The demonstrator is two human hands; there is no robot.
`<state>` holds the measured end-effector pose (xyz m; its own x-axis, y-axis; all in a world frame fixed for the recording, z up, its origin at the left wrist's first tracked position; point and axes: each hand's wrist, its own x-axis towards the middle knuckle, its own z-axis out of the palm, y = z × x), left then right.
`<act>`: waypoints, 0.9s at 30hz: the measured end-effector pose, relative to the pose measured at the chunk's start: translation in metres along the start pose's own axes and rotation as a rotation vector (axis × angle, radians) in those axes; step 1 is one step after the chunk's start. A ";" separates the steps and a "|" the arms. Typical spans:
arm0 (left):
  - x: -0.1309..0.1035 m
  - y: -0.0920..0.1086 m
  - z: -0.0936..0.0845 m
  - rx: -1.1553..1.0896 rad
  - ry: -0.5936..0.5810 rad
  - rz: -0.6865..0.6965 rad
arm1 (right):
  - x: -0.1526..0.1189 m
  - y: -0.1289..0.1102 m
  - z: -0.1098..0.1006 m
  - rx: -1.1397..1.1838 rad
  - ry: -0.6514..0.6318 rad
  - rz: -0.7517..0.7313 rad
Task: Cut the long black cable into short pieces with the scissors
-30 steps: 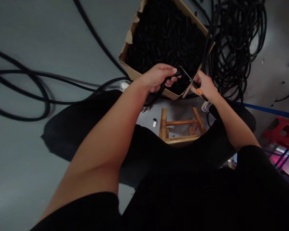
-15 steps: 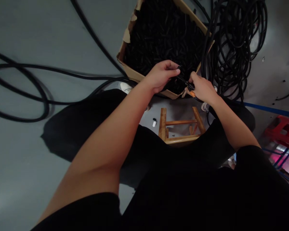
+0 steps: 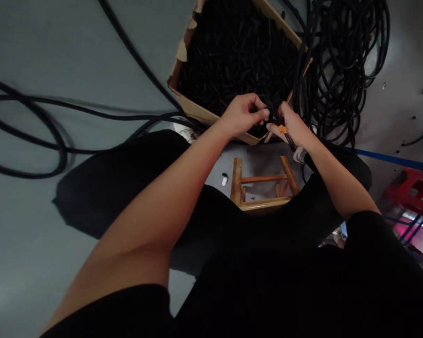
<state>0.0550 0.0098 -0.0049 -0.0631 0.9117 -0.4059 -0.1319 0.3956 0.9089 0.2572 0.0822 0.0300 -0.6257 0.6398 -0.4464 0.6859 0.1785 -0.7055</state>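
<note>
My left hand (image 3: 246, 113) is over the near edge of a cardboard box (image 3: 194, 108), thumb and fingers pinched together. A small dark piece seems to be at its fingertips, though it barely stands out against the box's contents. Just to the right, my right hand (image 3: 293, 126) is wrapped round a pair of pliers with orange-and-black handles (image 3: 284, 129). The pliers' jaws point toward my left fingertips and are hard to make out. Short black tube-like pieces (image 3: 232, 56) fill the box below both hands.
A tangled coil of black cable (image 3: 341, 65) lies right of the box. More black cable (image 3: 56, 141) loops across the floor at left. A wooden stool (image 3: 264, 204) is between my legs. A red plastic stool (image 3: 409, 190) stands at far right, near a blue strip (image 3: 391, 158).
My left hand has moved slightly right and down, closer to my right hand. The pliers have turned in my right hand, and its thumb now stretches out toward the left fingertips.
</note>
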 end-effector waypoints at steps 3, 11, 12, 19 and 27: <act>-0.001 0.006 -0.001 0.020 -0.039 0.017 | 0.004 0.003 0.002 0.000 0.032 -0.042; -0.005 0.022 -0.012 -0.045 -0.028 -0.020 | 0.009 0.015 0.009 0.008 0.078 -0.061; -0.005 0.022 -0.013 -0.076 -0.038 -0.033 | 0.008 0.015 0.009 0.019 0.081 -0.065; -0.009 0.022 -0.025 -0.246 -0.201 -0.227 | 0.000 0.011 -0.008 0.086 -0.008 -0.085; -0.011 0.020 -0.004 -0.174 -0.138 -0.163 | -0.004 0.003 -0.005 0.015 -0.010 -0.044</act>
<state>0.0491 0.0070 0.0172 0.1064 0.8487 -0.5181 -0.2980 0.5243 0.7977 0.2639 0.0839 0.0321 -0.6592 0.6236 -0.4202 0.6517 0.1951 -0.7330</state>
